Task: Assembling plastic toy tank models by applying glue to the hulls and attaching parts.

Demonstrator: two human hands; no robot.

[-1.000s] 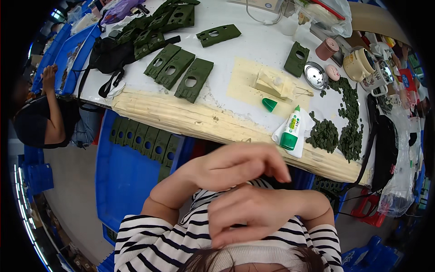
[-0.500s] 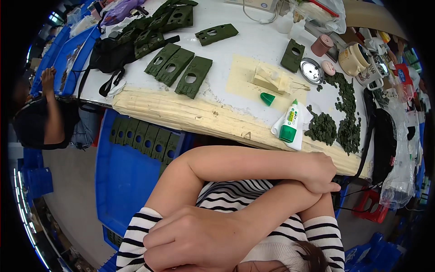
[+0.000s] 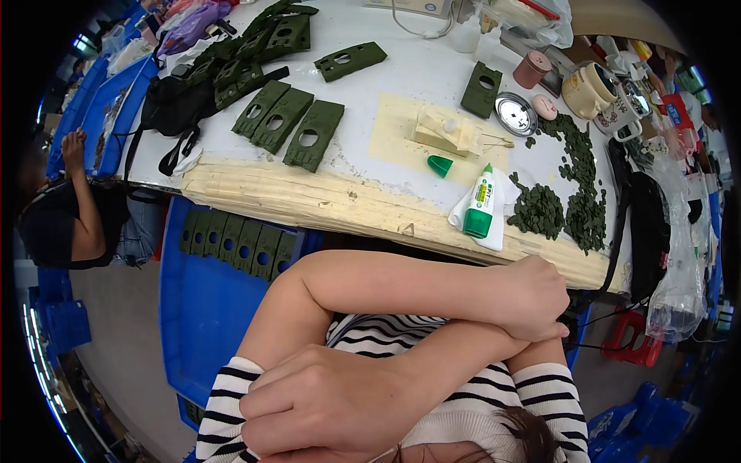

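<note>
My arms are crossed in front of my striped shirt (image 3: 386, 332). My left hand (image 3: 536, 297) lies at the right, its fingers curled over my right arm near the elbow. At the lower left, my right hand (image 3: 309, 401) is closed beside my left sleeve (image 3: 231, 386); the inside of its fingers is hidden. Beyond the left hand, a green-and-white glue bottle (image 3: 480, 204) lies on a white tissue (image 3: 498, 228) at the table edge. Its green cap (image 3: 440, 166) lies apart. Small dark green pieces (image 3: 538, 212) are heaped to the right of it.
Green plates with round holes (image 3: 314, 137) lie on the white table (image 3: 363, 23); more stand in a blue bin (image 3: 208, 316) below. A yellowish block (image 3: 444, 135), metal lid (image 3: 515, 114) and mugs (image 3: 590, 89) sit farther back. At the left is another person's arm (image 3: 86, 208).
The table and its things have shifted slightly left and up in view. My crossed arms keep nearly the same pose.
</note>
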